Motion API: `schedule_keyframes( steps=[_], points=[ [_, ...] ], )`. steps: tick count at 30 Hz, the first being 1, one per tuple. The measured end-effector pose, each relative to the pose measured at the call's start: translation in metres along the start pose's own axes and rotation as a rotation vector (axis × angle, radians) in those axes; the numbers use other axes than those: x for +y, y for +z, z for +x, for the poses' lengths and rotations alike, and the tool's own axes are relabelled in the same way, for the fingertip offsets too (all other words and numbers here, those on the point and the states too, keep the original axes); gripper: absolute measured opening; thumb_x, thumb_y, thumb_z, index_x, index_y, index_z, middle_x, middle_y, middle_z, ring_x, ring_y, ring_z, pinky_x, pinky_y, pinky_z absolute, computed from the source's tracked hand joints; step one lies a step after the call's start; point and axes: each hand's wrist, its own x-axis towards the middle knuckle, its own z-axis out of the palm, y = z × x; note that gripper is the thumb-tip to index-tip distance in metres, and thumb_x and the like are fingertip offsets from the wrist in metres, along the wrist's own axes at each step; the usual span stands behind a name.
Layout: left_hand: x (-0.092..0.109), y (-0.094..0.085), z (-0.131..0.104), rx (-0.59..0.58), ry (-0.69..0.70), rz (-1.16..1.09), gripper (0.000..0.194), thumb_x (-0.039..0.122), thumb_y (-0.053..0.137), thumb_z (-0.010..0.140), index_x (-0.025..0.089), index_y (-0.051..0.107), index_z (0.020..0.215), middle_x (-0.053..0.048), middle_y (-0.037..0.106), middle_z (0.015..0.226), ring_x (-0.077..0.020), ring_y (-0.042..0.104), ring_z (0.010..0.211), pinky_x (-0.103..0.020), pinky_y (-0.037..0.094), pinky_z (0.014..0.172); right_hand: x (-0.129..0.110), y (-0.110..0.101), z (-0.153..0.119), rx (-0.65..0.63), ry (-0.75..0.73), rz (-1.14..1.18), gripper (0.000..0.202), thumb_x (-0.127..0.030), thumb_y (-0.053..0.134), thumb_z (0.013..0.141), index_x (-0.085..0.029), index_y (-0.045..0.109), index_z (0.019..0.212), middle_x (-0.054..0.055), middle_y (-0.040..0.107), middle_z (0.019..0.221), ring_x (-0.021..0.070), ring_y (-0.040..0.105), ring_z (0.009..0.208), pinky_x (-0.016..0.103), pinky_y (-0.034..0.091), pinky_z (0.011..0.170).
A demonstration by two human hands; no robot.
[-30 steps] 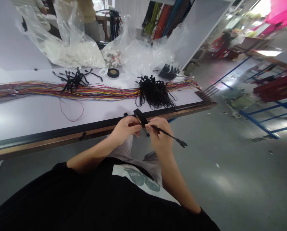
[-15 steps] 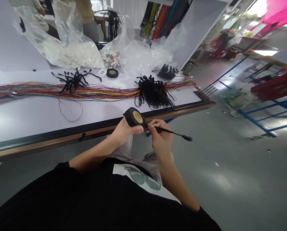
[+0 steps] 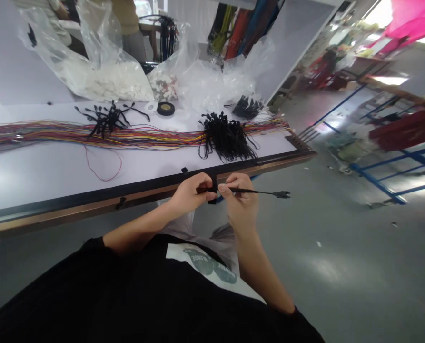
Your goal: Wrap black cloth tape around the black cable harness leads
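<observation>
Between my two hands, a roll of black tape (image 3: 214,181) stands nearly edge-on, just in front of the table edge. My left hand (image 3: 188,195) is closed at the roll's left side, its thumb and fingertips pinching round something dark there. A thin black cable (image 3: 251,191) is pinched in my right hand (image 3: 242,200), close to the roll. Its forked black connector (image 3: 281,194) sticks out to the right over the floor. Where cable and tape meet is mostly hidden by my fingers.
A bundle of coloured wires (image 3: 155,138) runs along the table (image 3: 55,176). On it lie a large pile of black connector cables (image 3: 228,138) and a smaller pile (image 3: 108,119). Behind are another tape roll (image 3: 165,108) and clear bags (image 3: 105,81) of white parts. People stand beyond.
The tape roll has turned from face-up to edge-on, and my left hand has rolled over with it. The cable's connector end has swung slightly up and right, now level.
</observation>
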Motion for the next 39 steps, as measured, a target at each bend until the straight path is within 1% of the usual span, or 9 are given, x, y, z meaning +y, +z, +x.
schedule_keyframes(
  steps=[5, 8, 14, 17, 22, 27, 31, 35, 39],
  points=[
    [-0.002, 0.006, -0.004, 0.123, 0.064, 0.022, 0.008, 0.015, 0.056, 0.071, 0.019, 0.054, 0.064, 0.001, 0.059, 0.068, -0.0129, 0.053, 0.071, -0.027, 0.043, 0.072, 0.0, 0.003, -0.006, -0.174, 0.202, 0.005, 0.015, -0.034, 0.056, 0.08, -0.022, 0.054, 0.071, -0.005, 0.052, 0.058, 0.0126, 0.051, 0.056, 0.028, 0.043, 0.057],
    [0.0, 0.004, -0.007, 0.121, -0.046, -0.199, 0.007, 0.019, 0.06, 0.071, 0.018, 0.054, 0.073, 0.001, 0.061, 0.07, -0.0123, 0.056, 0.069, -0.028, 0.046, 0.07, 0.001, 0.003, -0.004, -0.069, 0.145, -0.102, 0.017, -0.035, 0.058, 0.078, -0.023, 0.052, 0.069, -0.003, 0.056, 0.061, 0.0133, 0.053, 0.057, 0.028, 0.043, 0.056],
    [-0.004, -0.009, 0.007, -0.283, -0.38, -0.763, 0.051, 0.054, 0.071, 0.056, 0.014, 0.054, 0.083, 0.0, 0.058, 0.064, -0.011, 0.055, 0.049, -0.021, 0.038, 0.042, 0.003, 0.003, -0.006, -0.109, 0.031, -0.144, 0.017, -0.034, 0.063, 0.075, -0.024, 0.055, 0.065, -0.001, 0.065, 0.07, 0.0157, 0.059, 0.066, 0.03, 0.045, 0.062],
    [-0.01, -0.007, 0.009, -0.259, -0.433, -0.835, 0.052, 0.058, 0.071, 0.053, 0.014, 0.054, 0.076, 0.001, 0.055, 0.058, -0.0103, 0.053, 0.048, -0.021, 0.036, 0.042, 0.0, 0.004, -0.008, -0.104, 0.123, -0.072, 0.017, -0.033, 0.064, 0.073, -0.022, 0.055, 0.063, 0.0, 0.067, 0.07, 0.0163, 0.061, 0.066, 0.031, 0.046, 0.062],
    [-0.009, 0.001, -0.011, -0.026, -0.116, -0.561, 0.046, 0.047, 0.075, 0.056, 0.016, 0.055, 0.082, -0.004, 0.06, 0.078, -0.0167, 0.058, 0.073, -0.033, 0.048, 0.07, 0.0, 0.001, -0.005, -0.001, 0.337, -0.008, 0.02, -0.036, 0.063, 0.073, -0.021, 0.056, 0.062, -0.002, 0.063, 0.057, 0.0162, 0.059, 0.057, 0.032, 0.045, 0.06],
    [-0.007, -0.011, -0.021, -0.236, 0.323, -0.019, 0.07, 0.045, 0.083, 0.041, 0.018, 0.056, 0.1, -0.012, 0.052, 0.113, -0.0297, 0.046, 0.112, -0.046, 0.036, 0.099, -0.002, -0.005, -0.002, -0.002, 0.244, -0.138, 0.02, -0.035, 0.064, 0.073, -0.021, 0.056, 0.061, -0.002, 0.063, 0.057, 0.0153, 0.058, 0.058, 0.031, 0.045, 0.061],
    [-0.009, -0.01, -0.011, -0.138, 0.245, 0.081, 0.029, 0.042, 0.065, 0.07, 0.017, 0.056, 0.082, -0.007, 0.055, 0.094, -0.0204, 0.053, 0.093, -0.038, 0.045, 0.087, -0.001, -0.007, -0.004, -0.039, 0.057, -0.162, 0.02, -0.036, 0.063, 0.075, -0.022, 0.057, 0.063, -0.001, 0.067, 0.069, 0.016, 0.061, 0.067, 0.033, 0.047, 0.068],
    [-0.006, -0.003, -0.005, -0.038, 0.099, 0.059, 0.02, 0.029, 0.064, 0.07, 0.017, 0.053, 0.08, 0.0, 0.055, 0.08, -0.012, 0.052, 0.071, -0.027, 0.047, 0.069, 0.003, -0.004, -0.008, 0.023, -0.059, -0.158, 0.019, -0.036, 0.063, 0.076, -0.023, 0.059, 0.063, -0.001, 0.067, 0.069, 0.017, 0.062, 0.071, 0.04, 0.045, 0.08],
    [0.0, -0.003, -0.004, -0.04, 0.118, 0.102, 0.008, 0.016, 0.062, 0.068, 0.016, 0.055, 0.073, 0.001, 0.055, 0.076, -0.0099, 0.051, 0.067, -0.024, 0.045, 0.065, 0.007, 0.002, -0.014, 0.097, 0.045, -0.043, 0.017, -0.032, 0.064, 0.076, -0.022, 0.057, 0.064, -0.002, 0.065, 0.069, 0.0158, 0.061, 0.068, 0.034, 0.047, 0.068]
  ],
)
